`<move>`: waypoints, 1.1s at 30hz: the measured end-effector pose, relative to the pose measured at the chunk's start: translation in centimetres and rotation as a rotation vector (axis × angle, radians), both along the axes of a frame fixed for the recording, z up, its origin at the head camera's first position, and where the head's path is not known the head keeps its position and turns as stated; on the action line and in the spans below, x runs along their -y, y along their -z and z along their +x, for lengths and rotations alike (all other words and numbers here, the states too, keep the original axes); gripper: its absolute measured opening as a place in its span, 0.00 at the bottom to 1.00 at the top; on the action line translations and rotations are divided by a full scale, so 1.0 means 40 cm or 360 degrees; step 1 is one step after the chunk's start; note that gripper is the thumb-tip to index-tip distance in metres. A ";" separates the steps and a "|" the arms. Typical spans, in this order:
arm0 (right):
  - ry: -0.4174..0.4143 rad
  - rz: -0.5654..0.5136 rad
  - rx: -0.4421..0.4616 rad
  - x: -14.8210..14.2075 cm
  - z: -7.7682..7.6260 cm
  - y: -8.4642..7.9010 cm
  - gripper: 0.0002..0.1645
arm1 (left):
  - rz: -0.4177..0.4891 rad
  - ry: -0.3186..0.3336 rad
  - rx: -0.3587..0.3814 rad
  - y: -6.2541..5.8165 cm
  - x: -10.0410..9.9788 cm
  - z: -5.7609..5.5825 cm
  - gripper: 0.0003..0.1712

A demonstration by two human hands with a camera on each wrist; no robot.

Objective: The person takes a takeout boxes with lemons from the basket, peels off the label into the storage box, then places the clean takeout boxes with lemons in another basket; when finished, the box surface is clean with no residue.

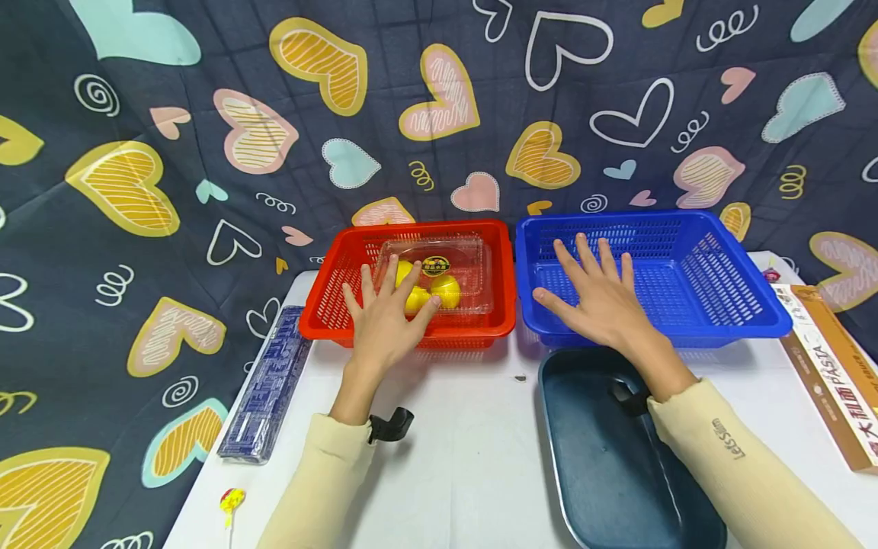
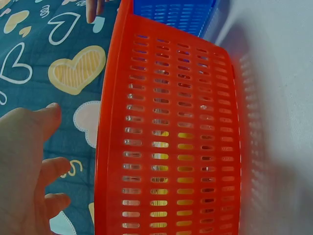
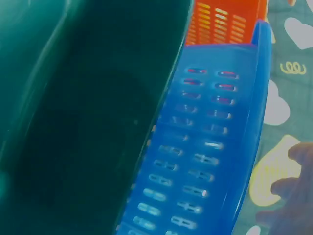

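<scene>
My left hand (image 1: 386,319) is spread over the front of the red basket (image 1: 322,333), fingers straight and holding nothing. Inside that basket lies a clear plastic box (image 1: 473,263) with a dark round label and several yellow fruits (image 1: 446,291), partly covered by the fingers. In the left wrist view, yellow shows through the slots of the basket's side. My right hand (image 1: 604,301), fingers also spread and holding nothing, reaches over the blue basket (image 1: 720,332). A dark blue-green basin (image 1: 604,457) lies under the right wrist and fills much of the right wrist view.
A dark blue wrapped packet (image 1: 267,385) lies at the table's left edge. In front of it is a yellow-wrapped lollipop (image 1: 232,500). A pasta box (image 1: 833,374) is at the right edge. A heart-patterned cloth (image 1: 384,168) hangs behind the baskets.
</scene>
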State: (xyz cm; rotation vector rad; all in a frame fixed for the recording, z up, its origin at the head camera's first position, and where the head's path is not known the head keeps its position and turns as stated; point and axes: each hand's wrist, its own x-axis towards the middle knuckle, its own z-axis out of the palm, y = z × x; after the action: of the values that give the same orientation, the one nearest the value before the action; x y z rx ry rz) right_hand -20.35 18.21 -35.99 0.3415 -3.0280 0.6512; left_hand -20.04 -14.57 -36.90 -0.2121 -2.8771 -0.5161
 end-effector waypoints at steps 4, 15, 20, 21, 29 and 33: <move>-0.0032 -0.0012 -0.0002 0.009 -0.006 -0.004 0.57 | 0.0022 -0.0015 -0.0020 0.000 0.012 0.003 0.41; -0.0166 -0.0106 0.0100 0.054 -0.037 -0.016 0.56 | 0.0130 -0.0070 -0.0076 -0.007 0.051 0.011 0.39; -0.0235 -0.0153 0.0152 0.073 -0.056 -0.013 0.54 | 0.0145 -0.0093 -0.0079 -0.002 0.067 0.018 0.39; -0.0250 -0.0164 0.0155 0.077 -0.060 -0.012 0.53 | 0.0150 -0.0096 -0.0081 0.000 0.071 0.019 0.39; -0.0331 -0.0276 0.0172 0.109 -0.084 -0.002 0.49 | 0.0177 -0.0131 -0.0072 0.012 0.098 0.030 0.39; -0.0356 -0.0307 0.0162 0.122 -0.096 -0.001 0.47 | 0.0204 -0.0149 -0.0086 0.018 0.111 0.035 0.37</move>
State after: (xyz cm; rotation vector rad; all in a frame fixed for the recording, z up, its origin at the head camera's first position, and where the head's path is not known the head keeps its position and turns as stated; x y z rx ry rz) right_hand -24.20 13.33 -35.95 0.6639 -3.0113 0.9949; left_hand -18.62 -19.01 -37.61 -0.0696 -2.7735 -0.6632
